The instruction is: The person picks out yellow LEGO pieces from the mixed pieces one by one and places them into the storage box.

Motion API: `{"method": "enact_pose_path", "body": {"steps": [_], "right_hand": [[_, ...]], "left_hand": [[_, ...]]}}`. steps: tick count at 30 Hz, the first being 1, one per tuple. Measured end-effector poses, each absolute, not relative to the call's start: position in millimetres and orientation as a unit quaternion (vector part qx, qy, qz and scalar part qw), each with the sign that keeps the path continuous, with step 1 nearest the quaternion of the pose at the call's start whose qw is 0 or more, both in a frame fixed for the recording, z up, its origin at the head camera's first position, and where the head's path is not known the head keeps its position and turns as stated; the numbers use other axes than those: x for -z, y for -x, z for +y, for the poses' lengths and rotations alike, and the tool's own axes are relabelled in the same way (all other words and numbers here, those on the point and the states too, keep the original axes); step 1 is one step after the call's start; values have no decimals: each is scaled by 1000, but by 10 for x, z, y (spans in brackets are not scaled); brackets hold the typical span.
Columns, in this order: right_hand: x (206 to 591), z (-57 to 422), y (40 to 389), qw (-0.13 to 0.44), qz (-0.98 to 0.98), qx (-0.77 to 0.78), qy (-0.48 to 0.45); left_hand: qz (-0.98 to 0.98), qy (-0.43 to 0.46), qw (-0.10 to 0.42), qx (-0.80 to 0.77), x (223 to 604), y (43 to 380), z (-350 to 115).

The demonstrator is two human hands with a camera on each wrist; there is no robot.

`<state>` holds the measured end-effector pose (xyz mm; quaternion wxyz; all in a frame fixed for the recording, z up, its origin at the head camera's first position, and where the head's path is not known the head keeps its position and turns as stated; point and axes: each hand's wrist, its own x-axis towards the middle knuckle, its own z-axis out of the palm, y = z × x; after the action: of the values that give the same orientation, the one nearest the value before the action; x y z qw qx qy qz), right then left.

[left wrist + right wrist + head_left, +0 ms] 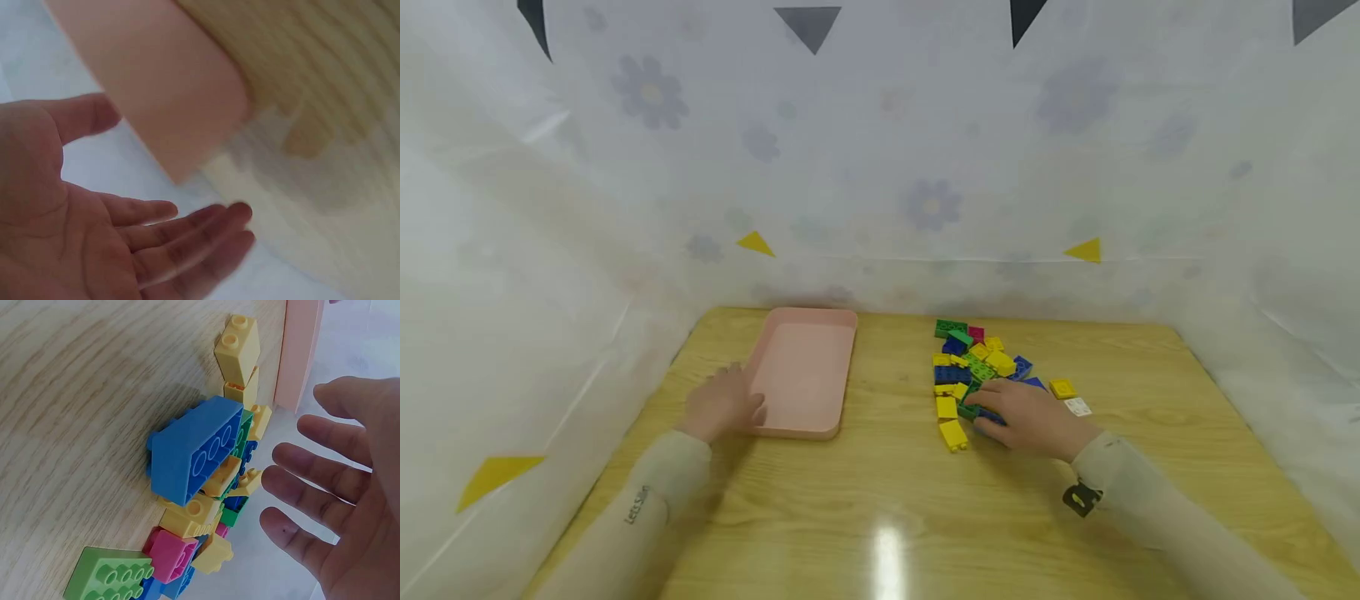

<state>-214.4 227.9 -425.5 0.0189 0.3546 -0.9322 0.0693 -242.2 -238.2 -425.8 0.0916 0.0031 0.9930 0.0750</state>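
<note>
The toy blocks (979, 367) lie in a heap on the right of the tabletop (872, 487), I guess so the right hand (1033, 418) can reach them; it is at the heap, fingers apart, holding nothing. The left hand (721, 405) is loose too, its thumb by the edge of the pink tray (805, 367), maybe to steady it. The right wrist view shows a blue block (181, 450) with its hollow bottom, which the head view does not show.

Bright glare on the tabletop (889, 546)
</note>
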Motion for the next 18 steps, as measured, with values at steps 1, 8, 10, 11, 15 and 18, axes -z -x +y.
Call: {"method": "enact_pose_path", "body": {"steps": [1,8,10,11,15,18], "right_hand": [[4264,2268,2144,21,-931,-70,-356],[4280,2255,2164,12,-928,-75,-364],[4269,2243,2187,13,-926,-74,-370],[4260,2236,2198,14,-925,-74,-372],[4217,2221,2231,16,-925,-72,-372],[4206,2226,2228,10,-928,-70,-366]], "left_hand": [[992,2,99,-81,4273,2429,-2431],[982,-11,142,-128,4442,2495,-2582],[982,-11,146,-122,4475,2510,-2600],[982,-11,145,-117,4485,2518,-2609],[985,-21,134,-107,4512,2558,-2629],[986,-28,126,-104,4541,2576,-2611]]}}
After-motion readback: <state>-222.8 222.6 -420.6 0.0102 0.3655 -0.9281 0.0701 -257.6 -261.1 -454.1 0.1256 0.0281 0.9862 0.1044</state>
